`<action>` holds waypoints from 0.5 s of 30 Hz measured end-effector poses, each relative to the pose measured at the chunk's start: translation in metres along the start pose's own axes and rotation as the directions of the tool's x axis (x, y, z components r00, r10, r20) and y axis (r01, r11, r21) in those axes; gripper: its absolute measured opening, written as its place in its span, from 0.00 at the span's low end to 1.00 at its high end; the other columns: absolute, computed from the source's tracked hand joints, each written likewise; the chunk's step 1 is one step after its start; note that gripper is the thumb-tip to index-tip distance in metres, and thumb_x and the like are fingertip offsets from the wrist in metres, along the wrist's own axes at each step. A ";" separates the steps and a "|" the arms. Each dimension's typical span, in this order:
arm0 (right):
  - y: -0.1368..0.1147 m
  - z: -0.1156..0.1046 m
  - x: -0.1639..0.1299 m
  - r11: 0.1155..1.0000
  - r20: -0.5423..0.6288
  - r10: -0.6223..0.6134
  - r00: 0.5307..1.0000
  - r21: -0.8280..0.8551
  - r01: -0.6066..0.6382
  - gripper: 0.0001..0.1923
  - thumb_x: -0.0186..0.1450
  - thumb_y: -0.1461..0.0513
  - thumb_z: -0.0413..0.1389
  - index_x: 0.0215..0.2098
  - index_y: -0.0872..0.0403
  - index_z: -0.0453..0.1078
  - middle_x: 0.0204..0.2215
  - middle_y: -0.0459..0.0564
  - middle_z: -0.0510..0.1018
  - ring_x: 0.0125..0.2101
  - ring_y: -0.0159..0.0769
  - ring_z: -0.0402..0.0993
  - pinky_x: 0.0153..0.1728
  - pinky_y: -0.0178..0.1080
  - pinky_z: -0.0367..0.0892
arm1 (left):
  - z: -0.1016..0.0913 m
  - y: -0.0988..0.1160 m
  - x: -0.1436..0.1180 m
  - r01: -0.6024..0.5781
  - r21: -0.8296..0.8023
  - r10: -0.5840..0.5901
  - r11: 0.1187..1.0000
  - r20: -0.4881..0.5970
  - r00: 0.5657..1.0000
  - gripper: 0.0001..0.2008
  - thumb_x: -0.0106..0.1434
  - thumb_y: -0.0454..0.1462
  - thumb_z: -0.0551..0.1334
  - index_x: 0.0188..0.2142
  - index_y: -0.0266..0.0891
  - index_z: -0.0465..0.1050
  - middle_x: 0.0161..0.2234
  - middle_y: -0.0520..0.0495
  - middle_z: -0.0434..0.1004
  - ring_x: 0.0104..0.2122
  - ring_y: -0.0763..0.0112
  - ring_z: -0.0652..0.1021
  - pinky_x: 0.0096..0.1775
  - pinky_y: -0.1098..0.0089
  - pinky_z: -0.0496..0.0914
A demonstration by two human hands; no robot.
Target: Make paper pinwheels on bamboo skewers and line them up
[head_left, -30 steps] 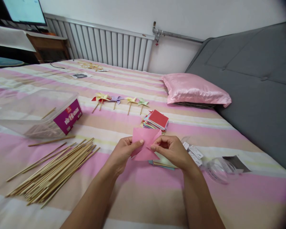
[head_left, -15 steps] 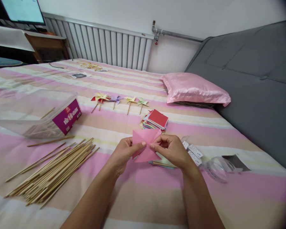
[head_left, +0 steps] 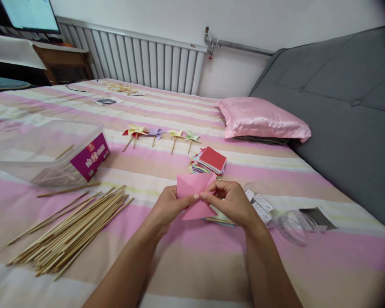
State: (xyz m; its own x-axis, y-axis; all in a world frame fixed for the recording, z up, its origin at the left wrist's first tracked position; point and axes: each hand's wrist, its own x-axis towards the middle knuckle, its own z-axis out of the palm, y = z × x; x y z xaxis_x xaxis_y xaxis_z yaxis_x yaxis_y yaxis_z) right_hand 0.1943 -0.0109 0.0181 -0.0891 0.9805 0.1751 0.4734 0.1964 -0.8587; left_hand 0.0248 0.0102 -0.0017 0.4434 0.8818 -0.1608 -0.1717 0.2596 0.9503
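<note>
Pink folded paper square [head_left: 195, 194] pinched at centre by L hand [head_left: 168, 208] + R hand [head_left: 231, 202], above striped bedsheet [head_left: 192, 252]. Bamboo skewer pile [head_left: 72, 229] left, well apart; red-topped paper stack [head_left: 211, 161] just behind.

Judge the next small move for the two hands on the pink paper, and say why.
Probably press the folded flaps flat at the centre. Both the left hand and right hand pinch the pink paper where their fingertips meet mid-sheet, its corners stand unpinned, and no bamboo stick is in hand.

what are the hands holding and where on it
Both hands hold a pink paper: left hand and right hand pinch it at its centre.
</note>
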 end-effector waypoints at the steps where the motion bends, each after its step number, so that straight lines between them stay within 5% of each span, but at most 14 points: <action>1: 0.000 0.000 0.000 1.000 -0.003 0.002 1.000 0.000 -0.002 0.09 0.57 0.59 0.58 0.24 0.56 0.72 0.21 0.46 0.76 0.22 0.30 0.70 0.23 0.31 0.64 | 0.000 0.000 0.000 -0.003 0.003 0.003 1.000 0.000 1.000 0.16 0.49 0.42 0.68 0.34 0.32 0.78 0.28 0.44 0.79 0.28 0.69 0.75 0.31 0.72 0.67; 15: -0.005 0.002 -0.002 0.998 -0.029 -0.022 0.999 -0.065 0.021 0.08 0.57 0.61 0.57 0.23 0.56 0.70 0.21 0.46 0.75 0.22 0.29 0.70 0.23 0.30 0.64 | 0.002 0.001 0.000 -0.014 -0.010 0.014 1.000 -0.010 1.000 0.15 0.49 0.41 0.68 0.33 0.32 0.78 0.27 0.45 0.78 0.28 0.69 0.74 0.31 0.72 0.66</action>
State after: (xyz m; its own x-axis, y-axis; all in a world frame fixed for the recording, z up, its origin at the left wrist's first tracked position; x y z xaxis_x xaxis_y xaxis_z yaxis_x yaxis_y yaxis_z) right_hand 0.1906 -0.0137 0.0216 -0.0741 0.9753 0.2083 0.5272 0.2156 -0.8220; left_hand 0.0262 0.0101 -0.0004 0.4318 0.8894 -0.1502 -0.1866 0.2510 0.9498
